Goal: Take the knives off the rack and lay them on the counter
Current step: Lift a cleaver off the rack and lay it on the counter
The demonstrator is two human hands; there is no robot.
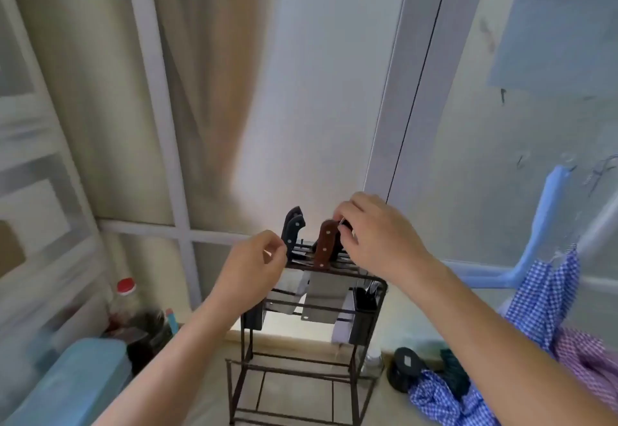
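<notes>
1. Gripped between the fingertips of the right hand (378, 238) is something dark at the top of the rack (301, 355), just behind the brown-handled cleaver (326, 248); it is mostly hidden, so whether it is a knife handle cannot be told. The left hand (254, 263) is curled beside the 2 black-handled knives (292, 230), and whether it touches or holds them cannot be told.
2. All visible knives are standing in the top slots, blades hanging down inside the frame; none is seen lying on the counter (207, 382).
3. Each handle is best wrapped fully before lifting, since a fingertip pinch is likely to slip under a heavy blade.
4. A knife is best drawn straight up until the blade is clear of the slot bars, so the light rack is not dragged or tipped.
5. The rack may be steadied with the free hand.
6. Blades are best laid flat, edges turned away, clear of the checked cloth (541, 295).
</notes>
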